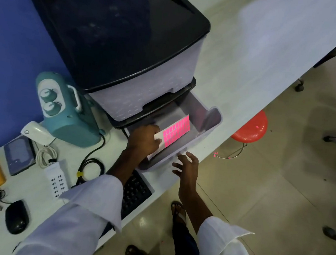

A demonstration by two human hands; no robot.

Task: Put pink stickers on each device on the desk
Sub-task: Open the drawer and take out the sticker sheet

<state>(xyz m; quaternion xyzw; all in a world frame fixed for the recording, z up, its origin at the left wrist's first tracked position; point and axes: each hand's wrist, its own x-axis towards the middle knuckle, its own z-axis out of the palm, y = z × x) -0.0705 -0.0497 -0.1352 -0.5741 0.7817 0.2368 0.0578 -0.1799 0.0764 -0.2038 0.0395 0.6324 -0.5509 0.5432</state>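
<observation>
We judge the step in hand to be fetching the pink sticker sheet [176,131] out of the open drawer [210,119] of the plastic drawer unit [118,31] on the desk [234,76]. None of the devices shows a pink sticker yet.

Our left hand [143,139] reaches into the drawer, wrist bent down over its near wall. Its fingers [157,140] curl onto the white margin of the sheet and hold it there, and the pink rows run away from the hand toward the drawer's far corner. Our right hand [187,165] hovers just beside the drawer's front lip with fingers spread and relaxed, holding nothing. We cannot tell whether it touches the lip.

To do this well, we should grip only the bare white margin, so that no sticker lifts or creases. The sheet should come up flat and clear the drawer wall before it swings across. The free hand is well placed to steady the drawer or push it shut.

The devices lie on the outer side of the left forearm:
- a teal device with two dials [69,112]
- a white handheld scanner [35,132]
- a white USB charging hub [56,178]
- a black mouse [16,216]

A black keyboard [135,191] sits under that forearm. It would probably be handiest to lay the sheet near these.
</observation>
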